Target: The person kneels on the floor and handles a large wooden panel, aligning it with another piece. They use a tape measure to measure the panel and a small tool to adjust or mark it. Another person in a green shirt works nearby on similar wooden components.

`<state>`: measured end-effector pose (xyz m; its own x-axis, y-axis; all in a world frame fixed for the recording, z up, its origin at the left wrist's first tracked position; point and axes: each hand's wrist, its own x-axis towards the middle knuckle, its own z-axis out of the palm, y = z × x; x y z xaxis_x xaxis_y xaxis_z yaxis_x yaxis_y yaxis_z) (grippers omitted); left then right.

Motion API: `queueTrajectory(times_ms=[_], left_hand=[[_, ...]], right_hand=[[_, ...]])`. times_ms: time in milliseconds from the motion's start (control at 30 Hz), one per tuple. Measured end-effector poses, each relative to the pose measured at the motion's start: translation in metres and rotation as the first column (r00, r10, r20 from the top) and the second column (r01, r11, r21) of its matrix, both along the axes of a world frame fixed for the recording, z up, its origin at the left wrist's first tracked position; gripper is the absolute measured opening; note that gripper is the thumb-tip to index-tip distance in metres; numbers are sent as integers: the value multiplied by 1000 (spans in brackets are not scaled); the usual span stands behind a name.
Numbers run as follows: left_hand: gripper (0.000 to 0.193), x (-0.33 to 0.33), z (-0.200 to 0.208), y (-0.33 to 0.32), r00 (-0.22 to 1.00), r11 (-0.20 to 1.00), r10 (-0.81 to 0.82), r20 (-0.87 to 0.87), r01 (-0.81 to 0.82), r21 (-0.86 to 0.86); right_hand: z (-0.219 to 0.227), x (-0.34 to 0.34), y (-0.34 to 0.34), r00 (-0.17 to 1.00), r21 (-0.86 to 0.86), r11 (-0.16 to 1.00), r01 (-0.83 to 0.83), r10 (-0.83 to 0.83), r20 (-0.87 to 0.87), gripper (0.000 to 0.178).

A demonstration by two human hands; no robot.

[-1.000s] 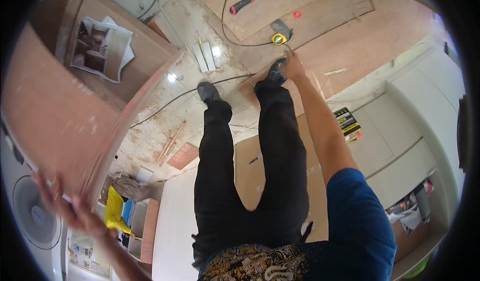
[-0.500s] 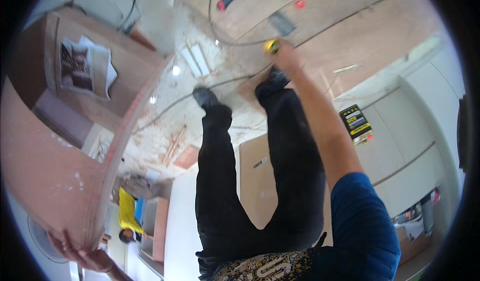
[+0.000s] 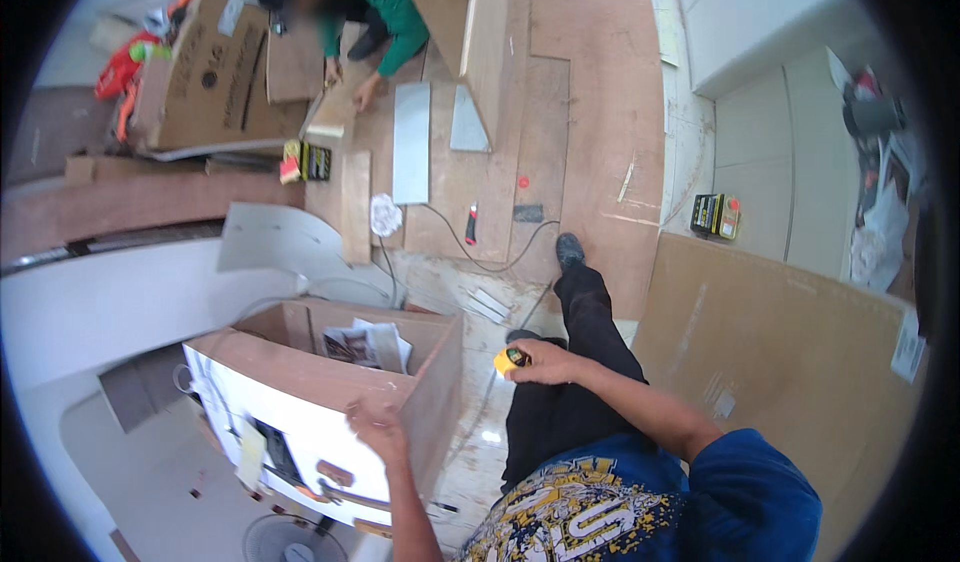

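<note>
My right hand (image 3: 548,362) is closed around a yellow and black tape measure (image 3: 507,362), held in front of my dark trousers. My left hand (image 3: 380,432) is over the near right corner of an open plywood cabinet box (image 3: 310,356), fingers loosely apart and slightly blurred; whether it touches the box is unclear. The box has a white outer face (image 3: 300,420), and papers with a dark picture (image 3: 365,347) lie inside it. On that white side are a dark fitting (image 3: 277,450) and an orange-handled tool (image 3: 345,497).
Across the boards, a person in a green sleeve (image 3: 395,12) crouches and handles wood. A utility knife (image 3: 471,224), a cable (image 3: 515,262) and a light panel (image 3: 411,142) lie on plywood. A large cardboard sheet (image 3: 770,352) lies at right; a fan (image 3: 295,540) stands lower left.
My view has swung, bringing the co-worker and the whole box into sight. My right hand has drawn back toward my body with the tape measure. My left hand now appears at the box's corner.
</note>
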<state>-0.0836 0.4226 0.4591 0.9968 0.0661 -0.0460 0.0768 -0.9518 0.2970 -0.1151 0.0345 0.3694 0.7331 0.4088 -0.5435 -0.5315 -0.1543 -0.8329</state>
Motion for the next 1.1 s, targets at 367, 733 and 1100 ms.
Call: queueTrajectory(times_ms=[367, 733, 1100], left_hand=[[65, 45, 62, -306, 501, 501, -611, -613, -354, -790], [39, 72, 151, -439, 455, 142, -680, -575, -688, -712], [37, 99, 169, -505, 270, 372, -875, -402, -157, -915]], right_hand=[[163, -13, -113, 842, -187, 956, 225, -94, 532, 61], [211, -4, -235, 694, 157, 774, 614, -623, 361, 29], [234, -21, -286, 646, 271, 660, 701, -748, 151, 29]])
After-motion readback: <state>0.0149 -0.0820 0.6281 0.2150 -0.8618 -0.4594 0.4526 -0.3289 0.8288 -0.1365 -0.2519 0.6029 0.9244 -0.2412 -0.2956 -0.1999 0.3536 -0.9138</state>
